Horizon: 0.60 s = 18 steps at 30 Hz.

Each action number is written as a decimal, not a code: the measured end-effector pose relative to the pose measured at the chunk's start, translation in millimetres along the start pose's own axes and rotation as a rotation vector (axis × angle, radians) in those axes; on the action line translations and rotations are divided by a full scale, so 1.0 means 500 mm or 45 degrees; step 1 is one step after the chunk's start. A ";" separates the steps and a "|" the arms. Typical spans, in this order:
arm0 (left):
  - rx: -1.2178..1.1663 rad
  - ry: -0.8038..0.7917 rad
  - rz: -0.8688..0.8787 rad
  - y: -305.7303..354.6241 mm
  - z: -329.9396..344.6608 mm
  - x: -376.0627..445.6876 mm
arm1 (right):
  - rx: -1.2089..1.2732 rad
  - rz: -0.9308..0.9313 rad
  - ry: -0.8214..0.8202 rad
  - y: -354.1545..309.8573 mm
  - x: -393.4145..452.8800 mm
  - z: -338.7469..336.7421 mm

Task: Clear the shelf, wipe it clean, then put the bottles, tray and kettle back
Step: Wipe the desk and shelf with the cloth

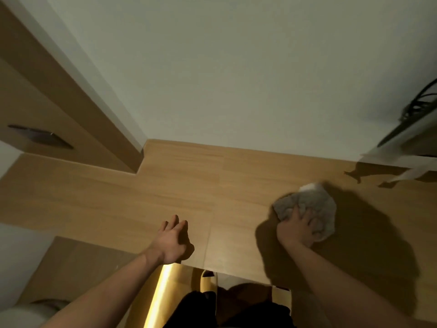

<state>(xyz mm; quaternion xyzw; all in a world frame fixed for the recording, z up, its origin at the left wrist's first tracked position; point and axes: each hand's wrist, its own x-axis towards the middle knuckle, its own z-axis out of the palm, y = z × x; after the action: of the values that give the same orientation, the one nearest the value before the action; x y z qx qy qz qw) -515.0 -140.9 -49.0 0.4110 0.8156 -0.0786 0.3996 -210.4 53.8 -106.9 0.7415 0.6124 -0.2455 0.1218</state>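
Observation:
The wooden shelf top (179, 185) stretches across the view below a pale wall, with no bottles, tray or kettle on it. My right hand (298, 229) presses a crumpled grey-white cloth (312, 207) onto the shelf at the right, fingers spread over the cloth's near side. My left hand (173, 240) hovers over the shelf's front part near the middle, fingers loosely extended, holding nothing.
A wooden cabinet panel (63, 95) with a dark recessed handle (40, 136) rises at the left. At the far right stands a white object with black cables (416, 110). A bright lit strip (163, 294) runs below the shelf's front edge.

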 end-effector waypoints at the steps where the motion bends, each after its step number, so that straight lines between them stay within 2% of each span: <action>1: -0.003 0.011 0.017 -0.028 -0.011 0.003 | -0.006 -0.043 -0.011 -0.055 -0.028 0.015; 3: -0.025 0.046 0.047 -0.079 -0.034 0.007 | -0.046 -0.256 -0.062 -0.163 -0.083 0.057; 6: -0.085 0.106 0.058 -0.140 -0.071 0.013 | -0.222 -0.716 -0.257 -0.302 -0.188 0.136; 9: -0.087 0.122 0.036 -0.181 -0.098 0.022 | -0.430 -0.969 -0.455 -0.388 -0.267 0.175; 12: -0.082 0.125 0.118 -0.196 -0.108 0.028 | -0.223 -1.035 -0.573 -0.414 -0.287 0.149; 15: -0.062 0.155 0.348 -0.158 -0.111 0.037 | 0.119 -1.019 -0.411 -0.377 -0.272 0.100; 18: 0.092 0.045 0.501 -0.090 -0.094 0.068 | 0.154 -0.842 -0.292 -0.294 -0.233 0.073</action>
<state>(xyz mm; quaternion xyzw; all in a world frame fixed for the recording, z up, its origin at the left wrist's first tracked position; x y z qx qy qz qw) -587.3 -128.0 -50.9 0.5778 0.7231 -0.0209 0.3780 -375.6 -30.3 -60.2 0.4767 0.7861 -0.3890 0.0595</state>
